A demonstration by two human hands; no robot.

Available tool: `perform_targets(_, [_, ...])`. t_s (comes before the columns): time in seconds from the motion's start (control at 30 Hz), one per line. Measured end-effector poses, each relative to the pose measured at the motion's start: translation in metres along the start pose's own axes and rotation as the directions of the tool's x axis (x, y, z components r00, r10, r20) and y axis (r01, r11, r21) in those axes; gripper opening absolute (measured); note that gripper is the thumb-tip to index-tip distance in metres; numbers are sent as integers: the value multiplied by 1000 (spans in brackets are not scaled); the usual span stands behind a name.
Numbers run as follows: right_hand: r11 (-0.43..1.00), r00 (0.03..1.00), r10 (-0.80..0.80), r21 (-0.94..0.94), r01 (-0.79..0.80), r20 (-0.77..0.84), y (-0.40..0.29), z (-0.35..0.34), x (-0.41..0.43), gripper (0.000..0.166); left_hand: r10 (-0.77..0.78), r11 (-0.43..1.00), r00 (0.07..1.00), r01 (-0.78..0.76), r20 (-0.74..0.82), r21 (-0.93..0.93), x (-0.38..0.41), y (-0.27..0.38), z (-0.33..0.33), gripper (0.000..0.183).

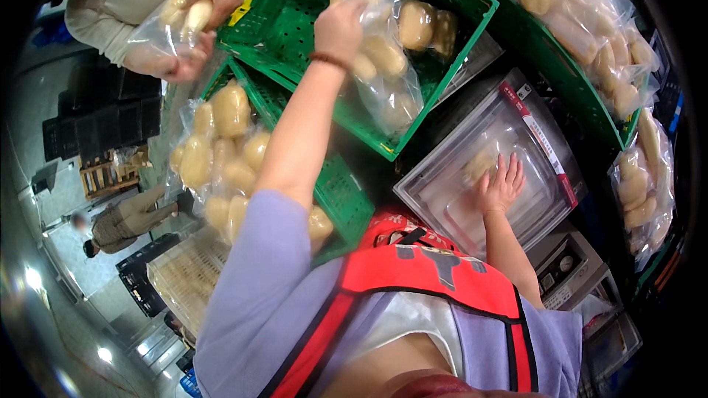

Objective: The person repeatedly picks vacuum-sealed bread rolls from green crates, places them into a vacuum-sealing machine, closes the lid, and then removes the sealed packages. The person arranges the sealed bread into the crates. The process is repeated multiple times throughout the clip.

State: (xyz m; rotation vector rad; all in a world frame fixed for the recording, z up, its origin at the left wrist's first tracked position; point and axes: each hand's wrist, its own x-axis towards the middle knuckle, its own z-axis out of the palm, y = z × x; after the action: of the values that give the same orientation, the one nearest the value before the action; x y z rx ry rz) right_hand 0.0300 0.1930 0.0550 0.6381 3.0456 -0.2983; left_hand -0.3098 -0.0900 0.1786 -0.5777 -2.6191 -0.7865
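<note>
My left hand [338,33] reaches into a green perforated plastic crate [287,69], its fingers closed on a clear plastic bag of pale root vegetables [384,58]. The hand is slightly blurred and hides part of the bag. Beside it in the crate lies another clear bag [417,25] of the same vegetables. My right hand [502,183] lies palm down, fingers apart, on a square platform under clear plastic [448,188]. A blurred yellowish patch shows at its fingertips; I cannot tell whether it is an object or a reflection.
Another person's hands [213,3] hold a bag of vegetables [182,19] at upper left. More bagged vegetables [221,149] fill a lower green crate [343,199]. A loaded green crate [575,55] stands at right, near a boxy device [569,265]. Someone stands farther off [124,221].
</note>
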Motion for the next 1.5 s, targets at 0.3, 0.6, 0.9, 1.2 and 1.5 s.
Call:
perform_targets(0.3, [1000,998,-12,17,13,-64,0,5,-3,50,-65,989,976,91,209,-117,-6,102,-17,24])
perform_targets(0.6, [1000,999,-2,-2,2,-38,-1,-1,-7,51,-204,952,809,295,551,-82,-61,85,0,35])
perform_targets(0.9, [999,999,6,53,-9,48,4,-3,-9,57,-95,981,881,161,464,-105,-88,113,-54,80])
perform_targets(1.2, [794,945,-120,601,-93,304,56,-48,-50,44,228,779,941,-22,251,-627,-88,187,-79,65])
perform_targets(1.5, [628,384,754,757,-181,-533,275,-200,-261,22,-400,535,909,332,113,-777,-108,175,-76,52])
